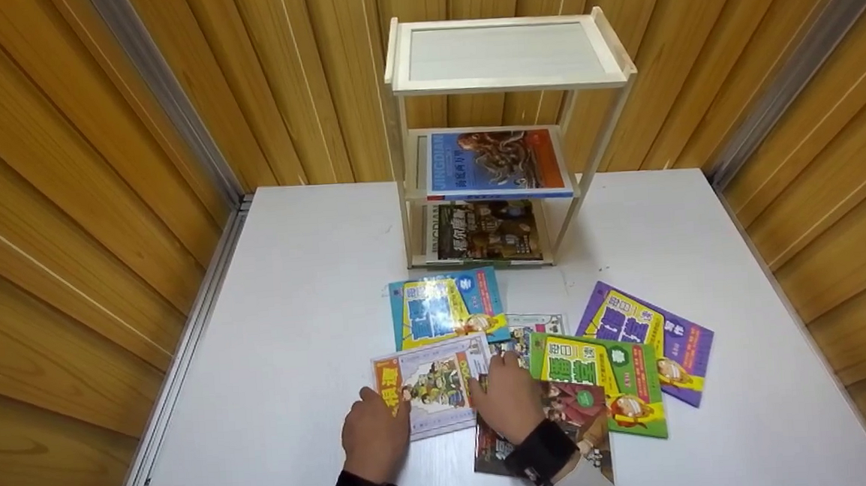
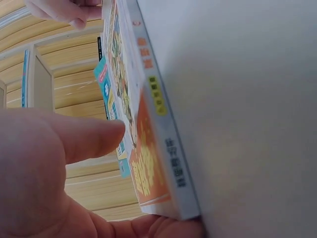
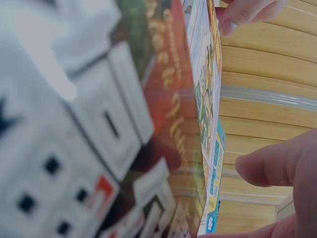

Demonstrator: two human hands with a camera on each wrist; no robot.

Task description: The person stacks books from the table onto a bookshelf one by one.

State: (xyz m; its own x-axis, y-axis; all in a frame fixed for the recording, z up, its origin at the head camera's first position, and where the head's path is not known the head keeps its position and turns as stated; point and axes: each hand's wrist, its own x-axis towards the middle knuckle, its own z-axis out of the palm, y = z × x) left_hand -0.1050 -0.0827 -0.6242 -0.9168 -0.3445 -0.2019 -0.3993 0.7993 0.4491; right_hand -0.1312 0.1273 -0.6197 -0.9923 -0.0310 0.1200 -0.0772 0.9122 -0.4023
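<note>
A lilac book (image 1: 438, 385) with an orange band and a cartoon picture lies in front of me, between my two hands. At its left end, my left hand (image 1: 376, 436) holds it. The left wrist view shows that thumb (image 2: 94, 136) over the cover and the fingers curled at the spine's corner. My right hand (image 1: 508, 396) grips the book's right side, its thumb (image 3: 262, 163) raised above the cover in the right wrist view. Below that hand lies a dark book (image 1: 579, 422), partly covered by hand and wristband. A teal book (image 1: 448, 310) lies just behind the lilac one.
A green book (image 1: 599, 383) overlaps a purple book (image 1: 649, 342) on the right of the white table (image 1: 286, 297). Another cartoon-covered book (image 1: 536, 327) is partly hidden among them. Behind stands a pale shelf rack (image 1: 510, 84) with a blue book (image 1: 496, 164) and a dark-covered book (image 1: 485, 232).
</note>
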